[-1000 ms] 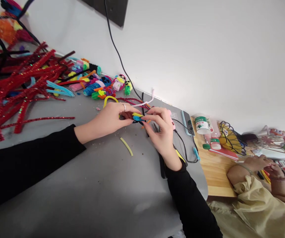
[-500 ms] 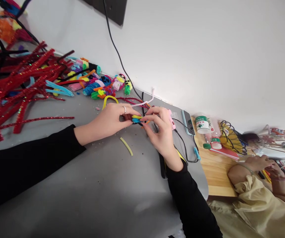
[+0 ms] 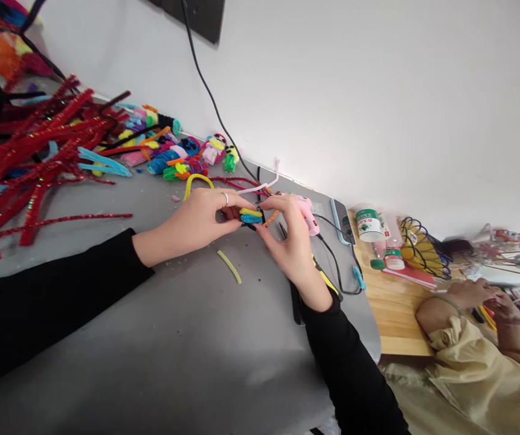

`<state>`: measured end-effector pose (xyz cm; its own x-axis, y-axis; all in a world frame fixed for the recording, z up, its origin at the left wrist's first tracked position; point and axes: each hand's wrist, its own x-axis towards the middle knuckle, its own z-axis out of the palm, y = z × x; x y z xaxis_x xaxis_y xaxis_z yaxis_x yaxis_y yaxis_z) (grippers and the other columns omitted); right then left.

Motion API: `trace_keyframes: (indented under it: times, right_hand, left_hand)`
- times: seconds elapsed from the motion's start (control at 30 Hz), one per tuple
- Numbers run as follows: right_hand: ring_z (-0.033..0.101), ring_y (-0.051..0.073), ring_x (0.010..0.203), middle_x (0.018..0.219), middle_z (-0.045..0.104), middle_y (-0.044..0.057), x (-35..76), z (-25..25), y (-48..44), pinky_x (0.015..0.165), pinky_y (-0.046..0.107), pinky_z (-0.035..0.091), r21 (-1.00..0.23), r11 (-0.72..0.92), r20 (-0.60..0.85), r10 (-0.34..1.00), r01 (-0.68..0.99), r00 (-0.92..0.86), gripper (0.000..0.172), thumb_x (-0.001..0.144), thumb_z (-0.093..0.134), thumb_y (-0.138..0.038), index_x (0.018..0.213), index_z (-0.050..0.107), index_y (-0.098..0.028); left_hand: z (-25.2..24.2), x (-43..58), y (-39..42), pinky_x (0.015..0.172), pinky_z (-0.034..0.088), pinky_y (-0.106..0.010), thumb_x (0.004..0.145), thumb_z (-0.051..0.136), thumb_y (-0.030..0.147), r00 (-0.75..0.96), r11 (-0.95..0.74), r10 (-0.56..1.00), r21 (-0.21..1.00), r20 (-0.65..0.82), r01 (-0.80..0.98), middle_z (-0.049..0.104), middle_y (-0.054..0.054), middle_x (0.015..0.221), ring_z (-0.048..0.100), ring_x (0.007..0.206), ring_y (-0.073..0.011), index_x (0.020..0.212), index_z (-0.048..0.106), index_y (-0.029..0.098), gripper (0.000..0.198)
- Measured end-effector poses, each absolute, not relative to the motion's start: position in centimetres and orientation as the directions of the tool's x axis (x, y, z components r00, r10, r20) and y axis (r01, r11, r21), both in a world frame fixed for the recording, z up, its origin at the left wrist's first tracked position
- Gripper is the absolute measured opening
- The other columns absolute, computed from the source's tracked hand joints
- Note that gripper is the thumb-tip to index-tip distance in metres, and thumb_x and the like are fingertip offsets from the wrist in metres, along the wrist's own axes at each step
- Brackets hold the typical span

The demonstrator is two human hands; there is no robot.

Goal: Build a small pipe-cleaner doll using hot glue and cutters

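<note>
My left hand [image 3: 200,219], a ring on one finger, pinches a small pipe-cleaner figure [image 3: 251,215] wound in yellow and blue, held just above the grey table [image 3: 160,338]. My right hand [image 3: 289,238] meets it from the right, fingers curled on an orange pipe-cleaner strand [image 3: 271,217] that leads into the figure. A pink glue gun [image 3: 308,212] lies right behind my right hand. A short yellow pipe-cleaner piece [image 3: 229,266] lies on the table below my hands.
A heap of red glitter pipe cleaners [image 3: 28,157] fills the left. Finished colourful figures [image 3: 182,158] line the wall. A black cable [image 3: 205,90] runs down the wall. A phone [image 3: 342,221], bottles [image 3: 371,228] and another person's hands [image 3: 481,297] are at the right.
My right hand has shifted slightly, fingers pulling back from over the figure so the orange strand and pink glue gun show more. My left hand has kept its hold.
</note>
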<state>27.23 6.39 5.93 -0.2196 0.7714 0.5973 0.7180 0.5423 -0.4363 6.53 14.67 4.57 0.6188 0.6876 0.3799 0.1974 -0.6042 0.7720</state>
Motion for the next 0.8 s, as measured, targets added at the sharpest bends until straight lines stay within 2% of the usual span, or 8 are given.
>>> trace_keyframes:
  times: [0.1, 0.2, 0.33, 0.43, 0.47, 0.63, 0.73, 0.8]
  right_hand:
    - [0.067, 0.026, 0.112, 0.121, 0.069, 0.008, 27.4, 5.8, 6.4, 0.102, 0.046, 0.058, -0.486, 0.525, 0.601, 0.781, 0.699, -0.169, 0.045, 0.099, 0.074, -0.026, 0.138, 0.054, -0.029]
    - [0.067, 0.025, 0.112, 0.126, 0.068, 0.009, 27.6, 5.9, 6.4, 0.101, 0.045, 0.059, -0.491, 0.526, 0.600, 0.782, 0.695, -0.167, 0.051, 0.096, 0.079, -0.027, 0.140, 0.055, -0.029]
    - [0.069, 0.025, 0.109, 0.121, 0.071, 0.008, 28.0, 6.4, 6.4, 0.096, 0.044, 0.059, -0.469, 0.511, 0.626, 0.768, 0.721, -0.137, 0.032, 0.099, 0.073, -0.025, 0.128, 0.063, -0.028]
    - [0.069, 0.023, 0.102, 0.106, 0.071, 0.005, 28.4, 6.5, 6.5, 0.092, 0.042, 0.057, -0.499, 0.496, 0.691, 0.723, 0.711, -0.020, 0.005, 0.103, 0.064, -0.024, 0.107, 0.064, -0.026]
    - [0.070, 0.022, 0.100, 0.101, 0.070, 0.005, 28.6, 6.4, 6.5, 0.090, 0.041, 0.057, -0.525, 0.492, 0.706, 0.708, 0.695, 0.033, 0.003, 0.104, 0.062, -0.025, 0.102, 0.062, -0.026]
    - [0.068, 0.021, 0.086, 0.088, 0.066, 0.003, 29.2, 5.8, 6.8, 0.083, 0.039, 0.056, -0.665, 0.412, 0.653, 0.725, 0.623, 0.219, 0.022, 0.112, 0.051, -0.042, 0.094, 0.053, -0.028]
    - [0.061, 0.019, 0.074, 0.077, 0.060, -0.001, 29.1, 5.6, 6.8, 0.079, 0.038, 0.053, -0.672, 0.376, 0.632, 0.741, 0.638, 0.228, 0.036, 0.112, 0.047, -0.051, 0.084, 0.049, -0.028]
    - [0.055, 0.016, 0.067, 0.070, 0.057, -0.003, 29.0, 5.6, 6.8, 0.075, 0.036, 0.051, -0.666, 0.362, 0.616, 0.760, 0.652, 0.208, 0.041, 0.112, 0.047, -0.052, 0.079, 0.046, -0.027]
  left_hand:
    - [4.5, 6.6, 14.7, 0.080, 0.060, -0.031, 0.089, 0.064, 0.021, 0.614, -0.601, 0.691, 0.775, 0.381, 0.196, 0.083, -0.006, 0.109, 0.073, 0.084, -0.0200, 0.114, 0.081, 0.022, 0.031]
    - [4.6, 6.6, 14.6, 0.080, 0.060, -0.030, 0.088, 0.063, 0.019, 0.582, -0.581, 0.716, 0.791, 0.384, 0.193, 0.083, -0.005, 0.108, 0.073, 0.085, -0.0193, 0.112, 0.082, 0.021, 0.031]
    - [4.8, 6.5, 14.6, 0.079, 0.061, -0.029, 0.087, 0.064, 0.020, 0.560, -0.546, 0.739, 0.819, 0.374, 0.174, 0.084, -0.004, 0.106, 0.074, 0.085, -0.0190, 0.110, 0.082, 0.022, 0.030]
    - [4.8, 6.5, 14.7, 0.080, 0.063, -0.030, 0.086, 0.064, 0.021, 0.570, -0.516, 0.745, 0.841, 0.347, 0.164, 0.083, -0.005, 0.106, 0.074, 0.084, -0.0186, 0.113, 0.081, 0.021, 0.031]
    - [4.8, 6.5, 14.7, 0.080, 0.063, -0.030, 0.086, 0.065, 0.021, 0.580, -0.505, 0.743, 0.849, 0.334, 0.158, 0.083, -0.006, 0.105, 0.074, 0.083, -0.0186, 0.114, 0.080, 0.020, 0.032]
    - [4.2, 6.6, 14.8, 0.078, 0.063, -0.031, 0.086, 0.064, 0.023, 0.655, -0.480, 0.699, 0.867, 0.288, 0.131, 0.082, -0.008, 0.101, 0.075, 0.081, -0.0193, 0.114, 0.076, 0.018, 0.031]
    - [4.1, 6.6, 14.8, 0.075, 0.061, -0.029, 0.086, 0.063, 0.021, 0.717, -0.519, 0.646, 0.839, 0.263, 0.160, 0.081, -0.005, 0.099, 0.074, 0.081, -0.0191, 0.113, 0.076, 0.020, 0.031]
    - [3.9, 6.6, 14.8, 0.079, 0.059, -0.031, 0.086, 0.064, 0.021, 0.758, -0.596, 0.595, 0.780, 0.268, 0.192, 0.080, -0.004, 0.099, 0.073, 0.085, -0.0204, 0.113, 0.078, 0.021, 0.031]
